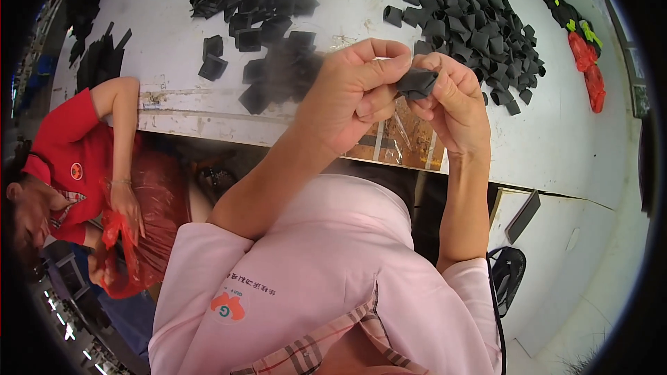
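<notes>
Both my hands are raised in front of me over the near edge of a white table (570, 139). My left hand (351, 94) and my right hand (455, 101) pinch the same small black folded piece (417, 83) between their fingertips. The piece looks like soft dark foam or rubber, bent over on itself. Beyond my hands lies a heap of similar small black pieces (472, 28) on the table's right half. A second spread of flatter black square pieces (253, 7) lies on the left half.
A person in a red shirt (69, 153) sits at my left, handling a red plastic bag (128, 250). Red and green items (587, 55) lie at the table's far right. A black fan (507, 271) stands on the floor by my right elbow.
</notes>
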A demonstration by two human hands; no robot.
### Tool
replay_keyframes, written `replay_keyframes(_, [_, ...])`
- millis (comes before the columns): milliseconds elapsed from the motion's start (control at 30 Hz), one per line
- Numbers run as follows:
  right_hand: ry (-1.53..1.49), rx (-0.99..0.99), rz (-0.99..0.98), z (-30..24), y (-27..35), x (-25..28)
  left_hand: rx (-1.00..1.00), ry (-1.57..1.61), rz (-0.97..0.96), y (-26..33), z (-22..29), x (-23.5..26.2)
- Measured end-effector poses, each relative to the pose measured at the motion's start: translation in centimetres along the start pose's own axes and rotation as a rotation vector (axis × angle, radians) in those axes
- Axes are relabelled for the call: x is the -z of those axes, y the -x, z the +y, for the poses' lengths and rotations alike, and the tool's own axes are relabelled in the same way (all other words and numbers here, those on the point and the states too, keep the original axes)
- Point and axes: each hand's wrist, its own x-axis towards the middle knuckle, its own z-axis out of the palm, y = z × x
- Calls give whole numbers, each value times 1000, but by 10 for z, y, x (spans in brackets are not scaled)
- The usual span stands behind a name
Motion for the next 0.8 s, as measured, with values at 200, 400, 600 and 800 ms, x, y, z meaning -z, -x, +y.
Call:
replay_keyframes(200, [178, -13, -88, -20, -18, 3, 104, 288, -97, -4, 7, -1])
replay_keyframes(400, [126, 22, -41, 10, -11, 9, -150, -277, 87, 9, -8, -1])
replay_keyframes(600, [748, 362, 450, -9, 5, -7, -897, -1176, 13, -4, 3, -9])
replay_keyframes(800, [1068, 668, 269, -2, 11, -22, -909, -1205, -134, -5, 9, -12])
